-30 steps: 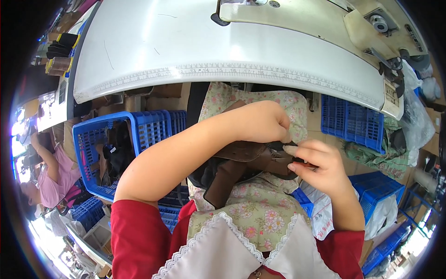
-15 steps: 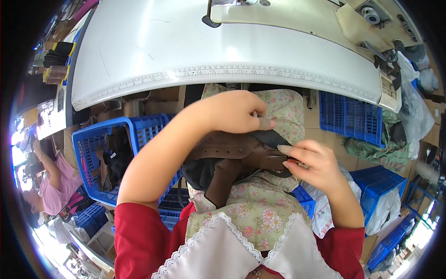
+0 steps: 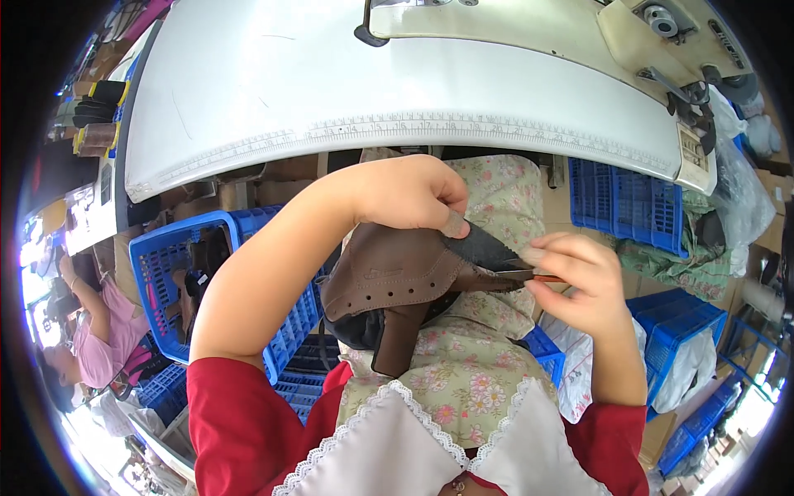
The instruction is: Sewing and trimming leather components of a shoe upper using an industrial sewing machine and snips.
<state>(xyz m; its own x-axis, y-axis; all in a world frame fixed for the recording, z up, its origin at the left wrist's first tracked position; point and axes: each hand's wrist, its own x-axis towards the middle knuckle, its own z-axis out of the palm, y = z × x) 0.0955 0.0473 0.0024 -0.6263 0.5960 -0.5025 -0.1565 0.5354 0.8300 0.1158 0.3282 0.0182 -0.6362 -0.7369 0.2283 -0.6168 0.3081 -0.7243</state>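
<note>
My left hand grips a brown leather shoe upper over my lap, thumb pressed on its dark lining near the edge. The piece has a row of punched holes and a strap hanging down. My right hand holds small metal snips pinched in its fingers, their tips touching the dark edge of the leather. Both hands are just below the white sewing table.
A cream sewing machine stands on the table's far right. Blue plastic crates sit at my left and right, with green cloth beside them. Another person in pink is far left.
My left hand has lifted and turned the leather piece, so more of its brown face shows. My right hand has moved rightward with the snips at the piece's edge.
</note>
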